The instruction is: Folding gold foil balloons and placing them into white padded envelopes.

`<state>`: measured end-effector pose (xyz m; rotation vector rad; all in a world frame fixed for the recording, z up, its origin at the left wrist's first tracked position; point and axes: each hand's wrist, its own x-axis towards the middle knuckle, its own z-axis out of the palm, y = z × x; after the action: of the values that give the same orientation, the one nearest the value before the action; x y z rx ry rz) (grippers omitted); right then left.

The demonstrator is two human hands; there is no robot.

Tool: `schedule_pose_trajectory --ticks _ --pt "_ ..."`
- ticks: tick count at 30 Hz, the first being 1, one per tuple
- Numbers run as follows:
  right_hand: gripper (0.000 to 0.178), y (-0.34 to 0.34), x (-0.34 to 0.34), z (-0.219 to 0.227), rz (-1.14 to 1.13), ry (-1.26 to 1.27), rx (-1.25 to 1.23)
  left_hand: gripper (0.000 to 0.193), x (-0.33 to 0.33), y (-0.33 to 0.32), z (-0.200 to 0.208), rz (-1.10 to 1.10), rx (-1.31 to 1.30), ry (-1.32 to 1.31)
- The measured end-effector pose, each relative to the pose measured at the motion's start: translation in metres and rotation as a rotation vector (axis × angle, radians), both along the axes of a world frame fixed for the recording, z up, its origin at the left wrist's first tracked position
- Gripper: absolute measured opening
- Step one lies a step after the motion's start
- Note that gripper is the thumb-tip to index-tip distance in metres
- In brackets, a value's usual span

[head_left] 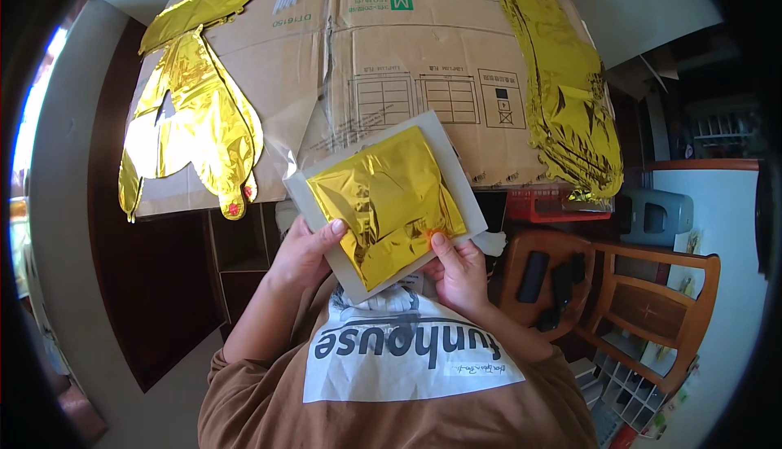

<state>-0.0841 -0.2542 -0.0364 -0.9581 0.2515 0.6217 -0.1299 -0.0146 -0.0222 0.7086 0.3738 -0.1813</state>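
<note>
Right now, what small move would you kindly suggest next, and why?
Perhaps the right hand should smooth the folded, shiny gold foil against the flat grey card, since the foil looks creased while the left hand holds the card's left side.

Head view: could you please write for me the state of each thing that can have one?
Left hand: gripping grey card.
Right hand: gripping grey card.
Grey card: held slanted in both hands.
Gold foil bundle: folded, creased, against the card.
Foil shape at left: spread flat.
Foil pile at right: layered, wrinkled.
Cardboard: lying flat under both foils.
Wooden chair: dark things on its seat.
</note>
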Motion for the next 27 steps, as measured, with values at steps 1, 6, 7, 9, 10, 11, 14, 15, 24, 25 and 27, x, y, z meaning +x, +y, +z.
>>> schedule_pose_trajectory --ticks 1,6,7,9,10,11,14,15,24,25,27 --pt "0.030 0.001 0.003 -0.001 0.010 -0.007 0.007 0.061 -0.005 -0.003 -0.003 0.001 -0.013 -0.007" --pt "0.028 -0.006 0.012 -0.002 0.119 0.018 -0.042 0.070 -0.014 -0.001 -0.007 -0.091 -0.083 -0.004" --pt "0.031 -0.011 0.012 -0.007 0.169 -0.059 -0.124 0.071 -0.016 0.003 -0.009 -0.122 -0.098 -0.006" --pt "0.036 -0.022 0.010 -0.016 0.279 -0.212 -0.280 0.074 -0.025 0.012 -0.017 -0.184 -0.054 0.079" --pt "0.042 -0.031 0.012 -0.017 0.280 -0.172 -0.173 0.076 -0.029 0.016 -0.021 -0.203 -0.040 0.112" --pt "0.048 -0.038 0.019 -0.011 0.284 -0.131 -0.065 0.077 -0.033 0.018 -0.022 -0.219 -0.026 0.147" --pt "0.074 -0.069 0.050 -0.018 0.320 -0.099 0.070 0.078 -0.035 0.023 -0.020 -0.205 -0.040 0.124" --pt "0.076 -0.072 0.062 -0.018 0.321 -0.070 0.115 0.077 -0.033 0.022 -0.021 -0.239 -0.042 0.098" --pt "0.022 -0.036 0.076 0.006 0.171 0.095 -0.083 0.103 -0.007 0.017 -0.001 -0.377 0.154 -0.015" --pt "0.022 -0.036 0.074 0.006 0.152 0.082 -0.091 0.110 -0.009 0.016 0.004 -0.352 0.220 -0.077" --pt "0.021 -0.037 0.069 0.006 0.109 0.063 -0.114 0.124 -0.019 0.001 0.019 -0.208 0.299 -0.180"
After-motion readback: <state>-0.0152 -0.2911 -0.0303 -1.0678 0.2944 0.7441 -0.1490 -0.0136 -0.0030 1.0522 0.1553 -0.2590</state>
